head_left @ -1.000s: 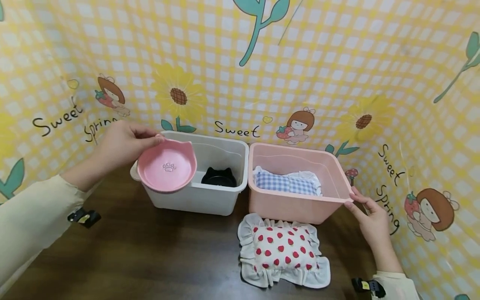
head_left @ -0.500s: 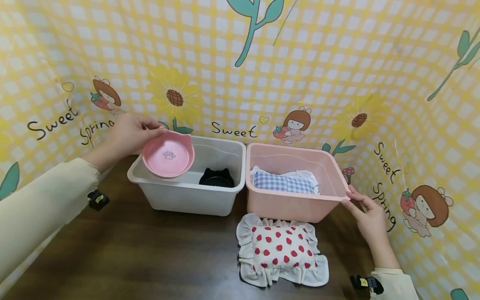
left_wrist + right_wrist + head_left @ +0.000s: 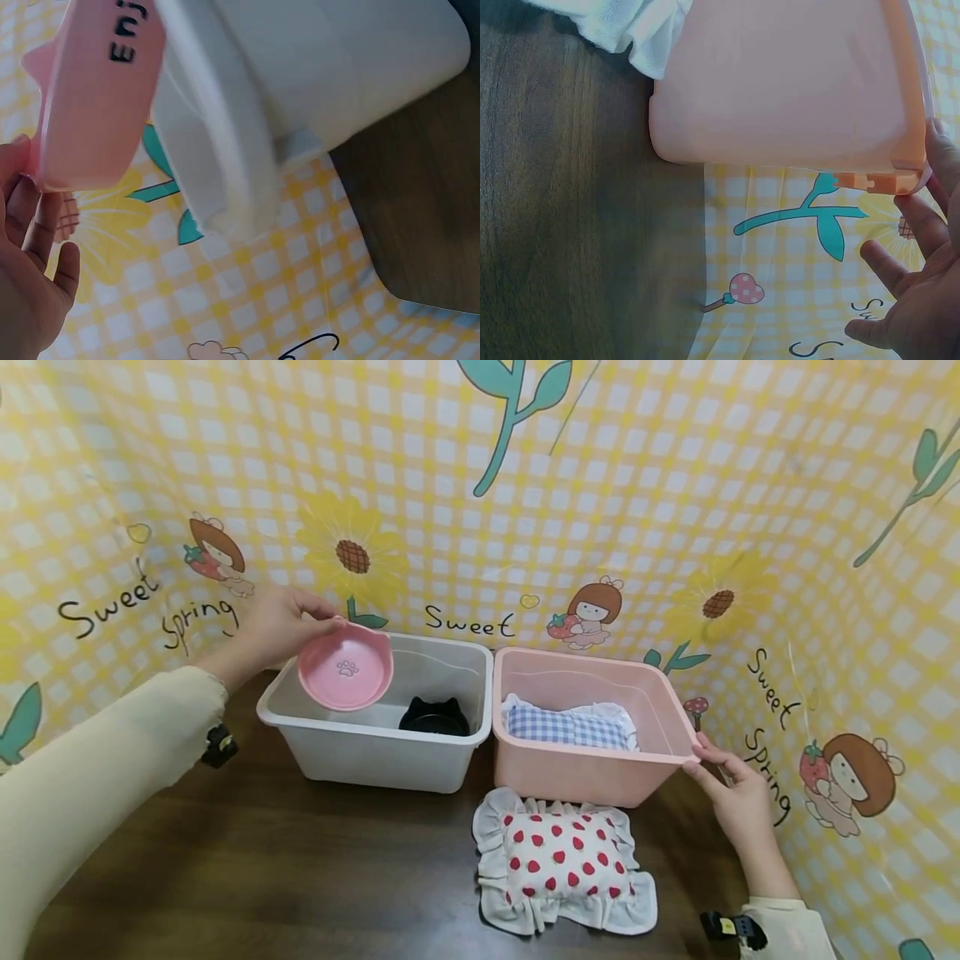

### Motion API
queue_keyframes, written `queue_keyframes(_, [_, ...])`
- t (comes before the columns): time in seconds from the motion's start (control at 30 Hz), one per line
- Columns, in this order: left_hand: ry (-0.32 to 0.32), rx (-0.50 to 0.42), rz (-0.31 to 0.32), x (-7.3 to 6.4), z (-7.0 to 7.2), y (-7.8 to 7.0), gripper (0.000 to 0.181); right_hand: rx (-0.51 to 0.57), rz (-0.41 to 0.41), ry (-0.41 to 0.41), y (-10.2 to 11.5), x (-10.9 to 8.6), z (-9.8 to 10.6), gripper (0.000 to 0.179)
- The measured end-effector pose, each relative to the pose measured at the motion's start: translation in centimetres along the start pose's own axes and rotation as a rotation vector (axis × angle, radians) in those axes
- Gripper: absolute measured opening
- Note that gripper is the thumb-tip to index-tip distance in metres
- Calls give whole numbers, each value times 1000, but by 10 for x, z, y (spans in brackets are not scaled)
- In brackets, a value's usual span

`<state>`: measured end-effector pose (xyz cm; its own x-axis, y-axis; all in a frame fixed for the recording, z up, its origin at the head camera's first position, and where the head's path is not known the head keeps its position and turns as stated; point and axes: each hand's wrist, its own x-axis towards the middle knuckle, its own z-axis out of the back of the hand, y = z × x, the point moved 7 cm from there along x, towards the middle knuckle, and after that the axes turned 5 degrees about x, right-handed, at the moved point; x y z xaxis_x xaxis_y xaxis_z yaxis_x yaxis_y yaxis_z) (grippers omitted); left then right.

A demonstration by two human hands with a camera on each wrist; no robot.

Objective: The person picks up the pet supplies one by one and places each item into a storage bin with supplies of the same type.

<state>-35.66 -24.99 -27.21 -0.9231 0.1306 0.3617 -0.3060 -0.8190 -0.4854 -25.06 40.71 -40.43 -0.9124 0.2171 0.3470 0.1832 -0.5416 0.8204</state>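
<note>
My left hand pinches the rim of a pink cat-eared bowl with a paw print inside. The bowl hangs tilted over the left part of a white bin; dark lettering shows on its side in the left wrist view. Inside that bin, at its right, sits a black cat-eared bowl. My right hand grips the right front corner of a pink bin between thumb and fingers. A blue checked pillow with a white frill lies in the pink bin.
A strawberry-print pillow with a ruffled edge lies on the dark wooden table, in front of the pink bin. The two bins stand side by side against a yellow checked cloth that rises behind and at both sides.
The left hand has carried the pink bowl back and slightly right, from over the white bin's front rim to over its inside. My right hand keeps its grip on the pink bin's corner.
</note>
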Motion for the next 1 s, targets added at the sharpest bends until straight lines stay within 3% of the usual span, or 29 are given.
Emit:
queue_keyframes(0.13, [18,34,-41,4,-13,6,25,7,7,3,0,0,0,42])
queue_keyframes(0.33, [50,16,-72,7,-27,14,14,15,14,3,-1,1,0,41])
queue_keyframes(0.5, [55,70,-140,9,-37,14,8,13,-1,-3,-2,1,1,41])
queue_keyframes(0.63, [106,89,-179,10,-46,16,8,5,-16,-6,-3,1,1,42])
queue_keyframes(1.0, [193,103,-166,12,-71,33,8,26,-34,-7,-8,2,0,43])
